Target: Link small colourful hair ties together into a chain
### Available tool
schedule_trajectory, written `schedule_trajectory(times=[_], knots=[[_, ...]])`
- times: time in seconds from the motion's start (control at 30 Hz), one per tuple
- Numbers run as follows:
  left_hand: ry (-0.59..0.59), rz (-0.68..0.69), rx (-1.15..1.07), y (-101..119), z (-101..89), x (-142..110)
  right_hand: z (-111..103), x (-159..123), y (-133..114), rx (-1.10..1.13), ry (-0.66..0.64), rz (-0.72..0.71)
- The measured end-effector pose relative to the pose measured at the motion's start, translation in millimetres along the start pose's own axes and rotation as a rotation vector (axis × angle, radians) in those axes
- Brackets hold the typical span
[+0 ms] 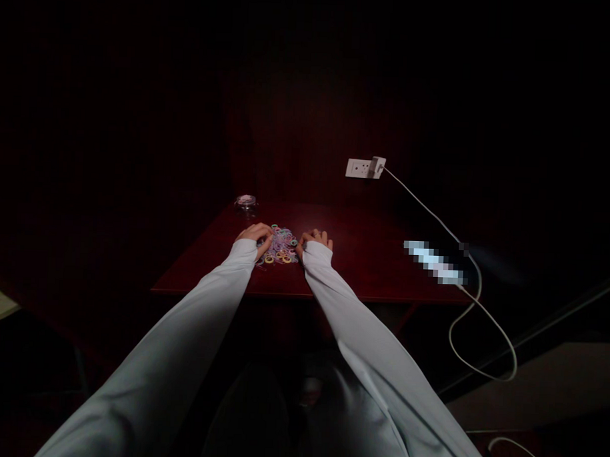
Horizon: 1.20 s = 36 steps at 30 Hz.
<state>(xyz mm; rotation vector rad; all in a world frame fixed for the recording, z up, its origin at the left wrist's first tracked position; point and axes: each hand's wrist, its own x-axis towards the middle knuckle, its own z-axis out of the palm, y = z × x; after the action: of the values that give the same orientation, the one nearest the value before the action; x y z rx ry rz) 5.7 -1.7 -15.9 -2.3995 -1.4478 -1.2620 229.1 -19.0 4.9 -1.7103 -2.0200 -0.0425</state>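
Observation:
A loose heap of small, colourful hair ties [283, 244] lies on the dark red table [363, 270] between my two hands. Some of the rings are yellow or green, and many are pale purple. My left hand [257, 235] is at the heap's left edge, open, with its fingers bent toward the ties. At the right edge rests my right hand [316, 240], also open, its bent fingers somewhat apart on the tabletop. Neither hand visibly holds a tie, though the inner fingertips are partly hidden.
A clear jar [246, 205] with a pinkish top stands at the table's back left. On the wall is a socket [360, 168] with a plugged-in charger. Its white cable [426, 206] loops past a bright, pixelated object [434, 262] at the table's right.

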Motion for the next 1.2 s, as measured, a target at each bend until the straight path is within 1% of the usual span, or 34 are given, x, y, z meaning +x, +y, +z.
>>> schedule_trajectory(times=[0.07, 0.1, 0.23, 0.3, 0.5, 0.73, 1.03, 1.2], knots=[[-0.004, 0.001, 0.006, -1, 0.4, 0, 0, 0, 0, 0.047, 0.006, -0.021], [-0.007, 0.001, 0.008, -1, 0.6, 0, 0, 0, 1, 0.086, 0.003, -0.059], [-0.002, 0.009, 0.003, -2, 3.0, -2, 1, 2, 3, 0.286, -0.025, -0.314], [-0.012, 0.021, -0.002, -3, 5.9, -3, 3, 3, 4, 0.343, -0.018, -0.358], [-0.02, 0.029, -0.037, -10, 13.3, -3, 13, 8, 9, 0.418, 0.016, -0.348], [-0.04, 0.068, -0.101, -1, 2.9, -4, 17, 12, 12, 0.432, 0.025, -0.345], [-0.038, 0.044, -0.103, 7, -2.7, -5, 21, 14, 14, 0.451, 0.037, -0.327], [-0.037, 0.023, -0.082, 11, -4.7, -5, 18, 13, 13, 0.439, 0.027, -0.314]])
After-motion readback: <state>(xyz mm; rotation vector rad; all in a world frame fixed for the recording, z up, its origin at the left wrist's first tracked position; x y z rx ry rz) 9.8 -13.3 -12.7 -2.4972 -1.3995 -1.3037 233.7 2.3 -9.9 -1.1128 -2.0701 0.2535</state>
